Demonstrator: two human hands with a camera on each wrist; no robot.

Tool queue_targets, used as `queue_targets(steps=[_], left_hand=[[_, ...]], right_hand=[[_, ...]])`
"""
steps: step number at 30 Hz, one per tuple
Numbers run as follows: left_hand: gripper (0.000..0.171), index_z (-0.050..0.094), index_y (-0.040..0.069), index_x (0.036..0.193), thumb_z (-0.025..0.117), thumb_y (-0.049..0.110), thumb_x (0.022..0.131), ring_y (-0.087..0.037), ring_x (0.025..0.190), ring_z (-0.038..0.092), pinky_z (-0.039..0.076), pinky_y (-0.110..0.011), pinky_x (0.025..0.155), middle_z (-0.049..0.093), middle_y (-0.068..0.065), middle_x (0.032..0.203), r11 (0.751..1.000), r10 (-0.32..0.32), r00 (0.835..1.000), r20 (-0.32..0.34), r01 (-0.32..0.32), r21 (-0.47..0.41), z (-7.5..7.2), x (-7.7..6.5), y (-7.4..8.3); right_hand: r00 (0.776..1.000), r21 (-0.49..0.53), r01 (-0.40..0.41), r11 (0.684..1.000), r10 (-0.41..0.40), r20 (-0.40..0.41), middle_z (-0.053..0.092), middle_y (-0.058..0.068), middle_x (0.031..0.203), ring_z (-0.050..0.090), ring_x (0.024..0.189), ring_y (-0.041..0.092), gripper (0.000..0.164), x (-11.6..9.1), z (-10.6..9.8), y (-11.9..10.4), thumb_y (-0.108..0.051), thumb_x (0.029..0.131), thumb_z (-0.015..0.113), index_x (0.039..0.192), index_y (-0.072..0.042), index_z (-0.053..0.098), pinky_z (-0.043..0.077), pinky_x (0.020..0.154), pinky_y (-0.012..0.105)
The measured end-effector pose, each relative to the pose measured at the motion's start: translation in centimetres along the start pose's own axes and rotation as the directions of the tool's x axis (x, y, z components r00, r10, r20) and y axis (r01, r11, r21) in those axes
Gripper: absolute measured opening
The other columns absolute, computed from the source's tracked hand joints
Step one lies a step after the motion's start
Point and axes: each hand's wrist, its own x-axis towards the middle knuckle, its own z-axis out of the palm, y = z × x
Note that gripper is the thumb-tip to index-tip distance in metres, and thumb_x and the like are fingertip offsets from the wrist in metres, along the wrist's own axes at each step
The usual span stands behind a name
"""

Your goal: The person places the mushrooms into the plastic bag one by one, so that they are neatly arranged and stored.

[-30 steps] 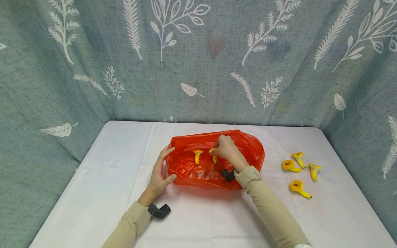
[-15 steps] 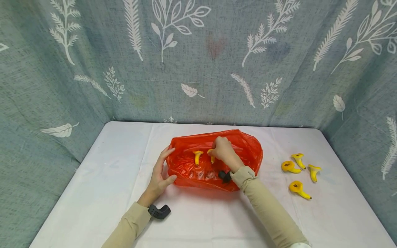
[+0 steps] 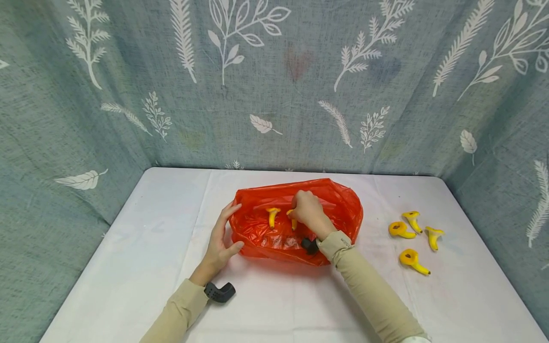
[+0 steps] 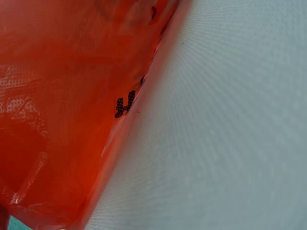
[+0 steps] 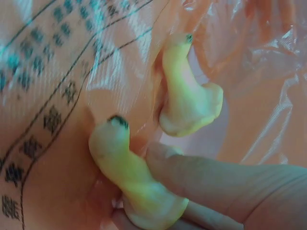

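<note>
A red plastic bag (image 3: 257,240) lies with its mouth open upward in the middle of the table. Against its left side rests my left hand (image 3: 218,245), fingers and thumb spread along the rim. My right hand (image 3: 308,208) reaches into the bag and pinches a yellow chanterelle mushroom (image 5: 125,167) between thumb and fingers. Beside it in the bag lies another chanterelle (image 5: 184,91), its stem end dark, apart from the fingers. The left wrist view has only the bag's side (image 4: 62,115) and white cloth, with a sliver of a finger at the lower left corner.
On the right of the white-covered table (image 3: 128,267) lie several more yellow chanterelles (image 3: 411,257), loosely grouped. Patterned grey-green curtains (image 3: 274,85) stand behind the table and on both sides. A black wrist camera (image 3: 220,292) sits beneath the left wrist.
My right hand has shifted slightly left inside the bag with the pinched chanterelle, closer to the other one, then stays nearly still. The left hand keeps its place.
</note>
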Motion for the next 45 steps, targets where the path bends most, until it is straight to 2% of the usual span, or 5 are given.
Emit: queue_targets(steps=[14, 18, 21, 33, 45], left_hand=[[0.079, 0.040, 0.009, 0.150, 0.069, 0.031, 0.080, -0.032, 0.145, 0.026, 0.019, -0.072, 0.108, 0.029, -0.007, 0.160, 1.000, -0.009, 1.000, 0.002, 0.009, 0.005, 0.0, -0.1, -0.1], [0.079, 0.040, 0.009, 0.150, 0.070, 0.031, 0.080, -0.032, 0.146, 0.025, 0.018, -0.072, 0.109, 0.029, -0.007, 0.160, 1.000, -0.009, 1.000, 0.003, 0.009, 0.003, 0.0, 0.0, 0.0], [0.079, 0.039, 0.010, 0.150, 0.069, 0.031, 0.080, -0.031, 0.145, 0.026, 0.019, -0.071, 0.109, 0.029, -0.007, 0.160, 1.000, -0.012, 1.000, 0.004, 0.012, 0.005, 0.0, 0.0, 0.1], [0.080, 0.039, 0.009, 0.150, 0.070, 0.032, 0.080, -0.032, 0.146, 0.025, 0.017, -0.072, 0.109, 0.028, -0.008, 0.160, 1.000, -0.005, 1.000, 0.005, 0.005, -0.015, 0.0, 0.0, 0.0], [0.078, 0.040, 0.005, 0.148, 0.071, 0.031, 0.080, -0.032, 0.145, 0.026, 0.014, -0.073, 0.109, 0.030, -0.012, 0.158, 1.000, 0.026, 1.000, -0.009, -0.026, -0.007, 0.0, 0.1, 0.0]], right_hand=[[0.995, 0.131, 0.088, 0.988, -0.081, -0.060, 0.066, 0.005, 0.066, 0.051, 0.055, 0.015, 0.011, 0.3, 0.2, 0.5, -0.005, 0.084, 0.077, 0.073, -0.001, 0.075, 0.039, 0.047, 0.022], [0.995, 0.121, 0.083, 0.989, -0.076, -0.059, 0.072, 0.009, 0.080, 0.061, 0.066, 0.019, 0.005, 0.3, 0.3, 0.5, -0.005, 0.084, 0.077, 0.083, 0.000, 0.077, 0.051, 0.058, 0.028], [0.996, 0.101, 0.075, 0.992, -0.069, -0.054, 0.074, 0.011, 0.090, 0.066, 0.078, 0.023, 0.010, 0.3, 0.3, 0.5, -0.006, 0.082, 0.078, 0.089, 0.000, 0.077, 0.056, 0.070, 0.034], [0.999, 0.086, 0.033, 0.996, -0.033, 0.000, 0.073, 0.012, 0.093, 0.064, 0.080, 0.025, 0.017, 0.3, -0.3, 0.2, -0.009, 0.082, 0.080, 0.095, 0.001, 0.076, 0.056, 0.072, 0.036], [1.000, 0.096, 0.007, 0.995, -0.008, 0.012, 0.070, 0.014, 0.111, 0.063, 0.101, 0.034, 0.032, -1.0, -2.8, -0.7, -0.016, 0.082, 0.081, 0.108, 0.000, 0.074, 0.053, 0.086, 0.045]])
